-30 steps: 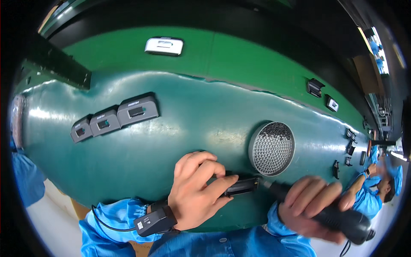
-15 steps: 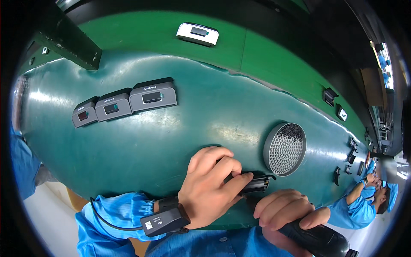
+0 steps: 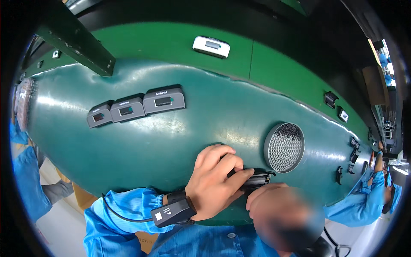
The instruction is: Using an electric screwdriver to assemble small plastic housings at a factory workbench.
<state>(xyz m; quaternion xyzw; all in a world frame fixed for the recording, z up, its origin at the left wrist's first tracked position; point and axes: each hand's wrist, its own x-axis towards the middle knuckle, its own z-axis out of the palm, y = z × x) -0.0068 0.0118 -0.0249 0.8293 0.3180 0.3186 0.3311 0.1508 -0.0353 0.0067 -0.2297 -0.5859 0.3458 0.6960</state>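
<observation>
My left hand (image 3: 216, 182) is closed on a black plastic housing (image 3: 257, 180) at the near edge of the table, thumb along its side; much of the part is hidden under the fingers. Just right of it, my right hand (image 3: 267, 199) is wrapped around a dark electric screwdriver (image 3: 295, 235). A blurred patch covers most of that hand and the tool, and a black cable trails off its lower right. The tool's tip is hidden. Beyond my right hand stands a round grey dimpled dish (image 3: 284, 147), with small black screws heaped at its far side.
Three grey housings with small windows (image 3: 163, 101) stand in a row at left on the green table (image 3: 205, 115). A white housing (image 3: 211, 46) lies on the green strip behind. Black parts (image 3: 339, 174) are scattered at right, near a co-worker's blue sleeve (image 3: 357, 207). A green post (image 3: 81, 47) rises far left.
The view has shifted slightly, so the table things sit a little lower and more to the right. The left hand keeps its hold; the right hand's screwdriver has tilted and is now blurred over.
</observation>
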